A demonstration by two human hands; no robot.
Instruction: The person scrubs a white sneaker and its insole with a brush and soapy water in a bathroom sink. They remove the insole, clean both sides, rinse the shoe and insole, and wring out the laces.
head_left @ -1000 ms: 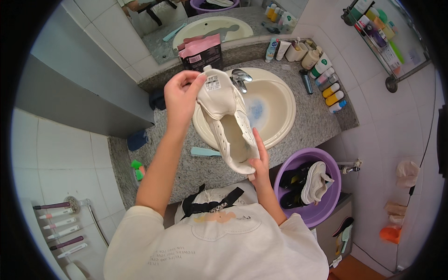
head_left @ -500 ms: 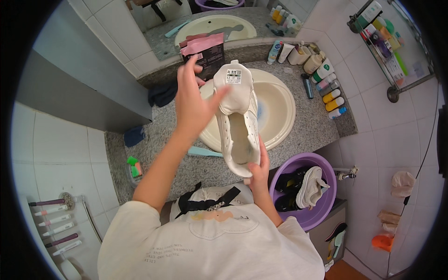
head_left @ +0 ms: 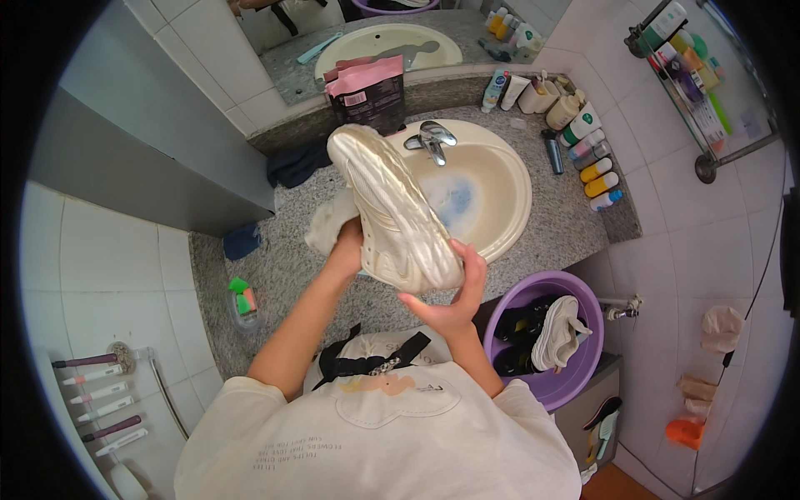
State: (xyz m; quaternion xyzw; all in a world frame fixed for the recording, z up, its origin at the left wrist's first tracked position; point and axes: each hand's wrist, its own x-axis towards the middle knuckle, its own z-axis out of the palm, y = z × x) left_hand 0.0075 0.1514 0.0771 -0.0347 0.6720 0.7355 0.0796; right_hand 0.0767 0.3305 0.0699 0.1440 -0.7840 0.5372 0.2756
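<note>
White shoe [head_left: 400,221], tilted side-up over the left rim of the cream basin [head_left: 525,196].
I log: right hand [head_left: 460,302] grasping the heel [head_left: 442,273], seemingly to steady the tilt; left hand [head_left: 351,242] partly hidden by the shoe, grip I cannot tell.

A wide head camera is looking down from close above the near side of the sink [head_left: 502,187], facing toward the mirror [head_left: 471,33] behind it.
</note>
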